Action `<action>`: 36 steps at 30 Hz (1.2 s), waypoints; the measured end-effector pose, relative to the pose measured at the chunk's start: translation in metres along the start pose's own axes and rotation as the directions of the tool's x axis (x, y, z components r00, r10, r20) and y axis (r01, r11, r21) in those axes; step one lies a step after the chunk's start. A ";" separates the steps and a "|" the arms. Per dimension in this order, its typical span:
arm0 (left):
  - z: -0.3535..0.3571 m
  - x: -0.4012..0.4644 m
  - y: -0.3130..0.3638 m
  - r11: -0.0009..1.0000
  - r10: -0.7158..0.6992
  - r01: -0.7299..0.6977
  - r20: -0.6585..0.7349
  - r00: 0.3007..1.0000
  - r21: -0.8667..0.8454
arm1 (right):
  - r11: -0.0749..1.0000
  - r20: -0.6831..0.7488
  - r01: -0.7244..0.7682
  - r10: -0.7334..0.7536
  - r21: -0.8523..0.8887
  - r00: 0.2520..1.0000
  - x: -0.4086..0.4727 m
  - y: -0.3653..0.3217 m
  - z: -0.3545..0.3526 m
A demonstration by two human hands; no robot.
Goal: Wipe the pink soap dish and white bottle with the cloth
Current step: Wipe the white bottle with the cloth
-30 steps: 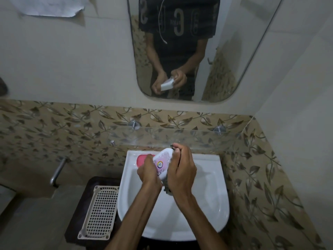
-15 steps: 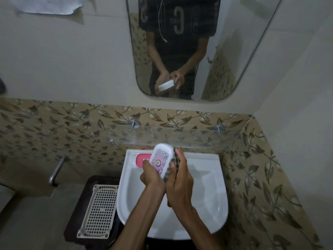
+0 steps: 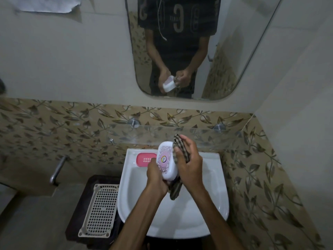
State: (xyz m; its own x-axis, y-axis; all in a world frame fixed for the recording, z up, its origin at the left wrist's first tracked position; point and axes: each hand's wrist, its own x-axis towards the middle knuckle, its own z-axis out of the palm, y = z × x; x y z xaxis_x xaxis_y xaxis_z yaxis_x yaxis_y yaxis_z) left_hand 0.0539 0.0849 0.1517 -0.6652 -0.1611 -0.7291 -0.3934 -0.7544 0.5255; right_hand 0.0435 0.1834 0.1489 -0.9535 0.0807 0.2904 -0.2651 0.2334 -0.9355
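Cloth now higher along white bottle, unlike before.

A white wash basin is projecting from the wall tiled with a leaf pattern. A clear glass shelf is sitting just above the basin on two metal mounts. A mirror is hanging above the shelf. A beige perforated tray is resting on a dark stand just beside the basin. A metal pipe is protruding from the wall, well apart from the tray.
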 end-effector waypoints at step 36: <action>0.007 0.005 0.010 0.958 -0.088 0.123 0.144 0.986 -0.259 | 0.975 -0.038 0.222 -0.222 0.019 0.974 -0.036 0.008 0.007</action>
State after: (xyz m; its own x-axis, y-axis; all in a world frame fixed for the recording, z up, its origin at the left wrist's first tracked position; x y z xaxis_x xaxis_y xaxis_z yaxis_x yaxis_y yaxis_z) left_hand 0.0421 0.0814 0.1566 -0.7122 -0.0011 -0.7020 -0.2942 -0.9075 0.2999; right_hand 0.0748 0.1751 0.1295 -0.8649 0.0634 0.4979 -0.4733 0.2271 -0.8511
